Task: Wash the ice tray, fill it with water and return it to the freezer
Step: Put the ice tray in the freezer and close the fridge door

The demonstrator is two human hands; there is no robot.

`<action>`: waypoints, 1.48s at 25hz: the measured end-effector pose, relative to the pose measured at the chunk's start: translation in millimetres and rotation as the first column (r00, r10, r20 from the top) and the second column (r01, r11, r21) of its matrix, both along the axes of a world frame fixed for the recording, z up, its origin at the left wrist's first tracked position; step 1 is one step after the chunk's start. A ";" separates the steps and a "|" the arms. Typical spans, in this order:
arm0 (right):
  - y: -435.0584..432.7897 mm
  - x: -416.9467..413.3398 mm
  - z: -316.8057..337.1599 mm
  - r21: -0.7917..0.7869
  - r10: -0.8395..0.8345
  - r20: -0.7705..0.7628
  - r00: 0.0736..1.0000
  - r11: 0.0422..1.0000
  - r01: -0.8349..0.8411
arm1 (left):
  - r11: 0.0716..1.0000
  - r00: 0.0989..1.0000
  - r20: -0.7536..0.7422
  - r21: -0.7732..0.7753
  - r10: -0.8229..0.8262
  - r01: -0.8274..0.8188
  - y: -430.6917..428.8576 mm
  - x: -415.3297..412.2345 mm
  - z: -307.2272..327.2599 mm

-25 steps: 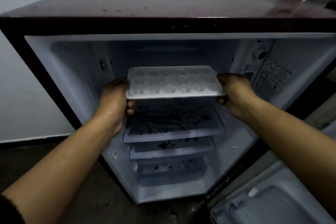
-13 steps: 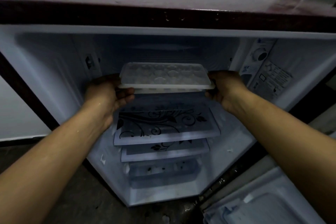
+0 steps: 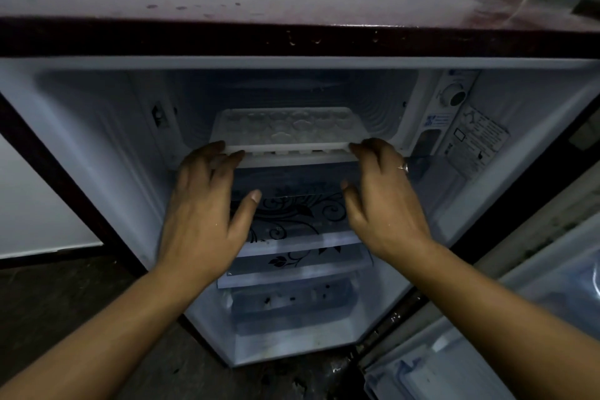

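Head view: a maroon-topped fridge (image 3: 292,36) is seen standing open on a dark floor (image 3: 65,295) against a pale wall (image 3: 39,204), its door (image 3: 487,351) swung out at lower right. Flower-printed shelves (image 3: 292,214) are stacked inside. The tray (image 3: 289,130) is set flat in the freezer (image 3: 292,88) at the top, above those shelves. Both hands are held apart, palms down, fingers nearly straight and uncurled. The left hand (image 3: 204,204) is laid with fingertips on the tray's front left edge, the right hand (image 3: 383,198), on which a ring (image 3: 403,167) is worn, at its front right corner.
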State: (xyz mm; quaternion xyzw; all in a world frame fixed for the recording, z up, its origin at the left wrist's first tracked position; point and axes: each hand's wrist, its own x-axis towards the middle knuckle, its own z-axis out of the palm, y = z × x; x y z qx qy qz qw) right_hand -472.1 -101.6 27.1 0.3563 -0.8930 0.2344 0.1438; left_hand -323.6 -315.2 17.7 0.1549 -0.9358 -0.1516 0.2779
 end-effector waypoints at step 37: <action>145.0 180.5 77.1 0.185 -0.271 0.322 0.907 0.958 0.221 | 0.906 0.874 0.244 0.172 -0.419 0.386 161.0 74.3 52.5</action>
